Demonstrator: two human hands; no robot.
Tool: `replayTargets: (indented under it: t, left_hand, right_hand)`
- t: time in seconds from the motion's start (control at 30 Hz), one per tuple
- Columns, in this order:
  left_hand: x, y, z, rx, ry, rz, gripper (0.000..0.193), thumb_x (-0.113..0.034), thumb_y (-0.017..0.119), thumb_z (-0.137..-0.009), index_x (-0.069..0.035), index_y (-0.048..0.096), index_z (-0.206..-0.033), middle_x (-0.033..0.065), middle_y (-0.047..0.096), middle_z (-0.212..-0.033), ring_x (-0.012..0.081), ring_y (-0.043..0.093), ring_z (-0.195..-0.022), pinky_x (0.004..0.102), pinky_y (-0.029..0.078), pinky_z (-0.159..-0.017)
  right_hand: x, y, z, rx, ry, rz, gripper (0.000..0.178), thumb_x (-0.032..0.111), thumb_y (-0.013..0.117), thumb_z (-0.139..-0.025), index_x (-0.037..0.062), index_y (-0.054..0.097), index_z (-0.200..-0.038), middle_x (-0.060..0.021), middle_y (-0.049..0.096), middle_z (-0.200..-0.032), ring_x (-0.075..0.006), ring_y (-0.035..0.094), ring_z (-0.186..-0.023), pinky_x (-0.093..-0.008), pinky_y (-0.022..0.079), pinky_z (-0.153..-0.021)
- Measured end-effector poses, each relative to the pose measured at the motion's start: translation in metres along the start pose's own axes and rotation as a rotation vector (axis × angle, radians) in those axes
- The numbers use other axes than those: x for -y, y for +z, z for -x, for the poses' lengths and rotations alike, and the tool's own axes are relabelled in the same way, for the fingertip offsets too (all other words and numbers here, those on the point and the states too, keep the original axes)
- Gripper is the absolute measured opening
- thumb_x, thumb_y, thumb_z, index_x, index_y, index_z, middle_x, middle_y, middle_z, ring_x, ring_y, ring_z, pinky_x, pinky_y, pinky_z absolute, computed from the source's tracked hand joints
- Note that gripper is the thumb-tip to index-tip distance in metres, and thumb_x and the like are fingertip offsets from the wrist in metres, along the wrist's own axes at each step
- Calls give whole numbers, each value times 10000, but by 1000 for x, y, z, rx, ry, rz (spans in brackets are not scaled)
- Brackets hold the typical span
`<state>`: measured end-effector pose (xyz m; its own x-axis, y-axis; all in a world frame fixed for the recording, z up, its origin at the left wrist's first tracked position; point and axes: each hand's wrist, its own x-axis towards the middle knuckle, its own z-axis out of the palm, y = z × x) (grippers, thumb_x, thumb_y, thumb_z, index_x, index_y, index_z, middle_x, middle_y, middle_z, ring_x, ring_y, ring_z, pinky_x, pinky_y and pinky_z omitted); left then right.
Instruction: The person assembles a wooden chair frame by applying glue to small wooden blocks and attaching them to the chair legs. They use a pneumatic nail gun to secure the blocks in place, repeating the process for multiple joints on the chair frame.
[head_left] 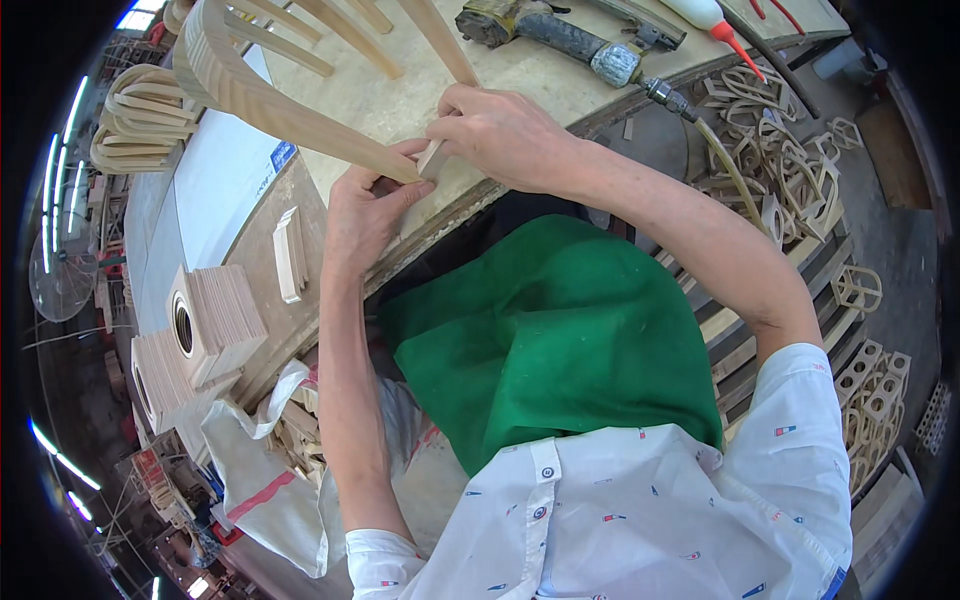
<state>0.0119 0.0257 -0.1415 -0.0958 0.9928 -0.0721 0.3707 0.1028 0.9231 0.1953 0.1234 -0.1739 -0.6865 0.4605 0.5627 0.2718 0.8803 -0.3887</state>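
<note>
Workbench (585,105): pale top; curved wooden frame (300,125) at near edge, power tool (562,36) beyond.
Left hand (364,212): nearly closed, pinching frame's end.
Right hand (508,135): curled, fingers on small block (432,158).
Floor (900,255): wooden parts (822,190) heaped right.

Clear lane: the bare, pale wooden bench (525,75) between the straight, pale wooden post (440,42) and the yellow-and-black pneumatic tool (560,35). Left side: obstructed — the long, curved, pale wooden bar (290,120) crosses diagonally, with straight, pale wooden slats (350,37) beyond. Right side: the yellowish, flexible air hose (730,165) trails past the bench edge — a snag point.
</note>
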Motion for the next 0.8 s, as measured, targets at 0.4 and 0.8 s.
replayTargets:
  t: [0.4, 0.8]
  left_hand:
    - [4, -2, -3, 23, 66, 30, 313, 12, 763, -753, -27, 694, -1056, -7, 670, -948, 67, 549, -803, 240, 473, -732]
    - [-3, -6, -8, 45, 26, -70, 170, -8, 763, -753, -1, 670, -895, -7, 699, -965, 53, 540, -768, 243, 474, -706]
  right_hand:
    - [-3, 4, 2, -78, -46, -29, 159, 121, 682, -812, 47, 666, -951, -88, 604, -955, -267, 617, -762, -380, 511, -657]
    - [-4, 0, 0, -63, -81, -27, 154, 139, 674, -821, 50, 671, -947, -89, 600, -941, -262, 618, -758, -372, 512, -661]
